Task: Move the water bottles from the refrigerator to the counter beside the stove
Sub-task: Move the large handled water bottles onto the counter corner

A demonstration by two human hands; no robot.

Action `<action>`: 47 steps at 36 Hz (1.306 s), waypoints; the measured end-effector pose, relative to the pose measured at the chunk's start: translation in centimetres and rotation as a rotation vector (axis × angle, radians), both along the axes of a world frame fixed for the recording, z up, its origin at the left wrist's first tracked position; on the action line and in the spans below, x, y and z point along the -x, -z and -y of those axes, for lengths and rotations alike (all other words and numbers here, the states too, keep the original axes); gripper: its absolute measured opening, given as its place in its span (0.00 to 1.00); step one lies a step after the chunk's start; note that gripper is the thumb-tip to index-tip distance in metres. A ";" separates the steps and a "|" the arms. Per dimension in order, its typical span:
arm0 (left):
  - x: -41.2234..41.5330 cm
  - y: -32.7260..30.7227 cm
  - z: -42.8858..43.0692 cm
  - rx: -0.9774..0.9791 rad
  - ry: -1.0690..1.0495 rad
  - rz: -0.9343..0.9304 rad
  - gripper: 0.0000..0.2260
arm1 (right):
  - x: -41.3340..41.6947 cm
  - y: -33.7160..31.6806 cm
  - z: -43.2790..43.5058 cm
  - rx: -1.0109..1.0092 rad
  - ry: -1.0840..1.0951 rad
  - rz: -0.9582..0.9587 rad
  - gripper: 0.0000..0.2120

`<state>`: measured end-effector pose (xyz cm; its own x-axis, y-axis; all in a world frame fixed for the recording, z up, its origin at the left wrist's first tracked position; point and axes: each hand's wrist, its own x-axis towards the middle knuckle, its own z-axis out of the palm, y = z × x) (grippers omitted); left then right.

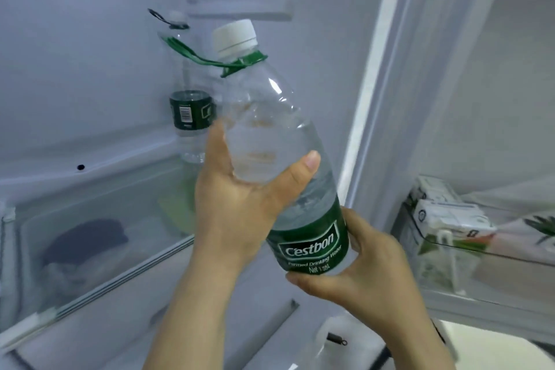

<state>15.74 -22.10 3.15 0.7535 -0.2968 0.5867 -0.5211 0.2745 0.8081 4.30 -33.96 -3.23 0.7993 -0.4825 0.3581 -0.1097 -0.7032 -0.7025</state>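
Head — bottle (271,111) beside fridge edge (372,99)

The left arm (192,309) and the right arm (402,327) are bare all the way to the near edge. The left hand (240,198) has a thumb (309,162) with a short, plain nail. The right hand (369,264) is bare too. A dark bit by the right arm is too blurry to tell.
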 end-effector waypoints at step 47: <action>26.9 0.4 14.9 -0.110 0.533 0.053 0.31 | 31.0 1.0 7.7 -0.005 0.581 -0.015 0.31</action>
<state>-11.16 -37.04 2.70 0.4521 -0.6913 0.5636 -0.3740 0.4267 0.8234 -26.74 -41.65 -4.20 0.4078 -0.8453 0.3453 -0.4866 -0.5212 -0.7011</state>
